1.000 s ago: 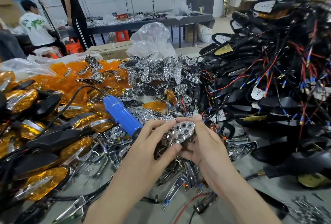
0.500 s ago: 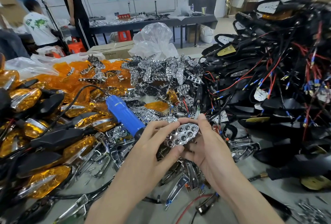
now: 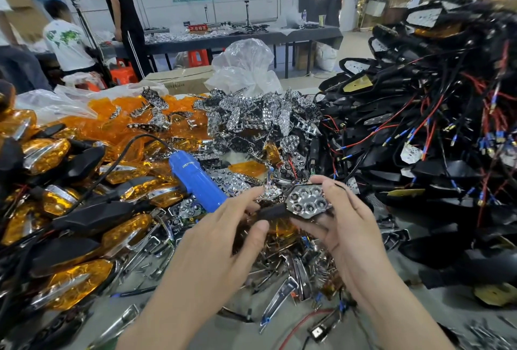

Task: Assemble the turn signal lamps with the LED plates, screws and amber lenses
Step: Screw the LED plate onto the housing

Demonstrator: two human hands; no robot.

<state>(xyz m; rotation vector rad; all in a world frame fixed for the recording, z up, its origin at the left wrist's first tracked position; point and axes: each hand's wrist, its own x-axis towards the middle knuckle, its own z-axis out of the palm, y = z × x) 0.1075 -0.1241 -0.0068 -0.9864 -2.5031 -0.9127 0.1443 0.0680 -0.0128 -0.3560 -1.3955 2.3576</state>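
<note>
Head view: above the heaped bench [image 3: 240, 335], the right hand [image 3: 349, 232] is gripping a turn signal lamp [image 3: 275, 212], with its chrome LED plate [image 3: 307, 202] facing up. The lamp is looking light, stiff and slippery, so the black edges seem the safest hold. The left hand [image 3: 221, 243] is hovering at the lamp's stem, its grip unclear. Half a second ago its fingertips were pressing the plate.

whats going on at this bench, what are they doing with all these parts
A person is assembling turn signal lamps. The right hand grips a black lamp with a chrome plate in it, and the left hand pinches its stem. No lens covers it yet; amber lenses lie heaped at left. The blue screwdriver lies untouched.
</note>
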